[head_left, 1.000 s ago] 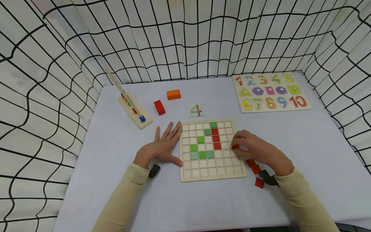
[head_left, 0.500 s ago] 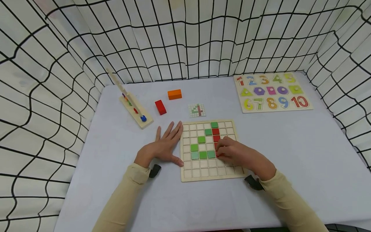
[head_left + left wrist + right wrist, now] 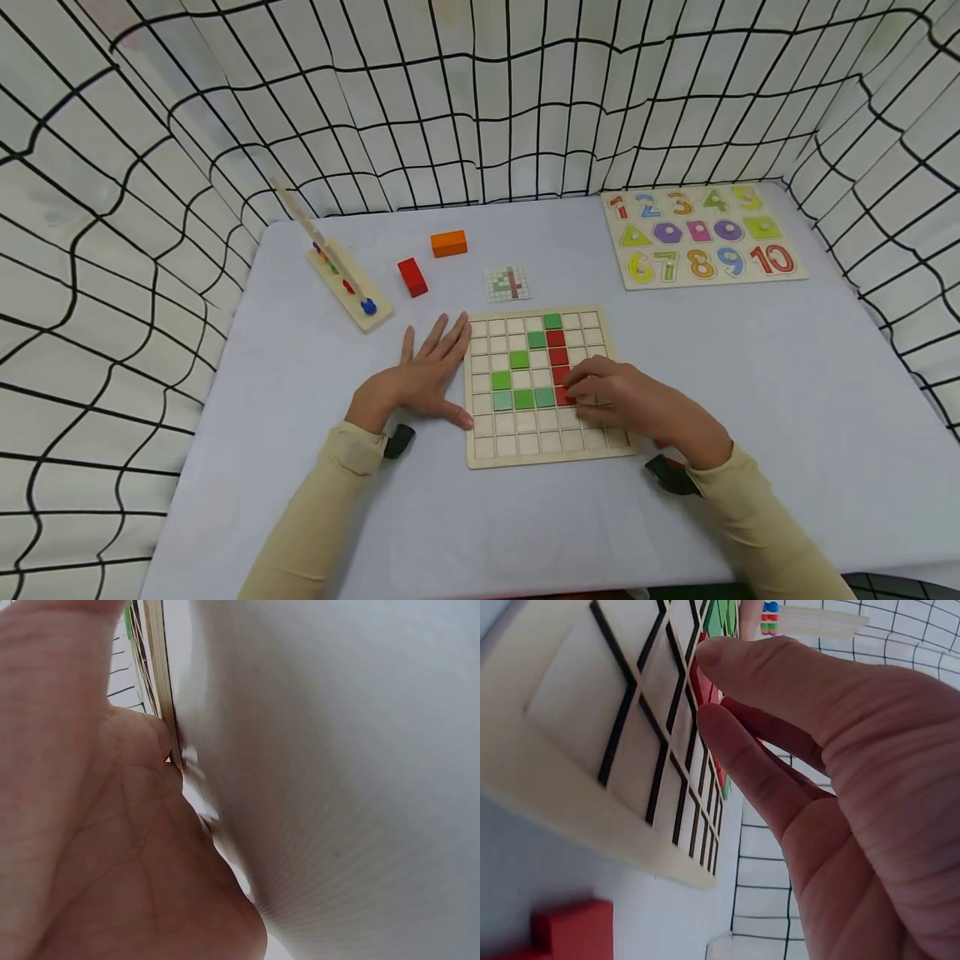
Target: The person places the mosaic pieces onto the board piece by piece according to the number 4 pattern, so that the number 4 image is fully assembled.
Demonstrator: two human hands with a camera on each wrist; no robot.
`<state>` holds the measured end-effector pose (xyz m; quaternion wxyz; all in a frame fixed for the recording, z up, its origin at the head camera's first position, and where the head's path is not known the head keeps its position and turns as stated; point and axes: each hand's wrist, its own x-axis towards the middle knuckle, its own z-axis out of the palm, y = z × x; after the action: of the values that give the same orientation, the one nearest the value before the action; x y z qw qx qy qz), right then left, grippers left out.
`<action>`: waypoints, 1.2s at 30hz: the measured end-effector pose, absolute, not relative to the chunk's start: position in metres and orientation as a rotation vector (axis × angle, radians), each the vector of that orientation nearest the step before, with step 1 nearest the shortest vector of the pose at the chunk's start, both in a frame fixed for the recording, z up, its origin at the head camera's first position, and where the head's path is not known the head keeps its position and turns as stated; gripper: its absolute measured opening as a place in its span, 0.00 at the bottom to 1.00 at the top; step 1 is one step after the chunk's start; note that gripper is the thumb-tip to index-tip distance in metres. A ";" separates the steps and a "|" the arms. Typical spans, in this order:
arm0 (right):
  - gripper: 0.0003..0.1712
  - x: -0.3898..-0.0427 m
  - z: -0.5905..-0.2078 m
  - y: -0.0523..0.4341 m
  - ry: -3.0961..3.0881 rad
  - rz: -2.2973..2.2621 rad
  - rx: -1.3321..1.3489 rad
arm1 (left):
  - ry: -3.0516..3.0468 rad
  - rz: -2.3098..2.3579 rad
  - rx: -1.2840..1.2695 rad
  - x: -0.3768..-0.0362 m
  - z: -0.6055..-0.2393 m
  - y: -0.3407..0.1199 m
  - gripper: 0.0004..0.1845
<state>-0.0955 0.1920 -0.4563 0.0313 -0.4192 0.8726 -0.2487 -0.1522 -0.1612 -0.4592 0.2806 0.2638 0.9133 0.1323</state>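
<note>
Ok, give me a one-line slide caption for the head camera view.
Right hand sets a red tile into the wooden grid board while the left hand rests flat beside it.

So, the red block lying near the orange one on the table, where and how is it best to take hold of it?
Probably pinch the red block from above, across its two long side faces. It lies flat with its narrow width across, so thumb and finger span it easily. The orange block sits apart, so both sides look free. The left hand, resting flat beside the grid board, is nearer.
</note>
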 end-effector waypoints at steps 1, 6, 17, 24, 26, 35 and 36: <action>0.12 -0.095 -0.455 0.195 2.685 -0.777 -1.257 | 2.450 0.359 0.713 -0.152 -0.459 -0.161 0.82; 0.15 -0.091 -0.450 0.209 2.712 -0.793 -1.146 | 2.448 0.369 0.710 -0.152 -0.459 -0.161 0.82; 0.18 -0.081 -0.449 0.231 2.776 -0.774 -1.031 | 2.454 0.398 0.706 -0.152 -0.466 -0.163 0.83; 0.18 -0.072 -0.449 0.244 2.832 -0.770 -1.057 | 2.458 0.350 0.714 -0.152 -0.460 -0.161 0.82; 0.17 -0.069 -0.447 0.249 2.845 -0.758 -1.058 | 2.460 0.342 0.716 -0.153 -0.460 -0.161 0.82; 0.14 -0.061 -0.447 0.261 2.766 -0.650 -0.945 | 2.472 0.320 0.711 -0.152 -0.459 -0.160 0.82; 0.14 -0.061 -0.448 0.261 2.765 -0.659 -0.966 | 2.472 0.322 0.711 -0.152 -0.459 -0.160 0.82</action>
<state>-0.0611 0.2612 -0.4485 0.0696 -0.3211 0.9187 -0.2191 -0.1516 -0.1604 -0.4589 0.2711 0.2638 0.9179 0.1196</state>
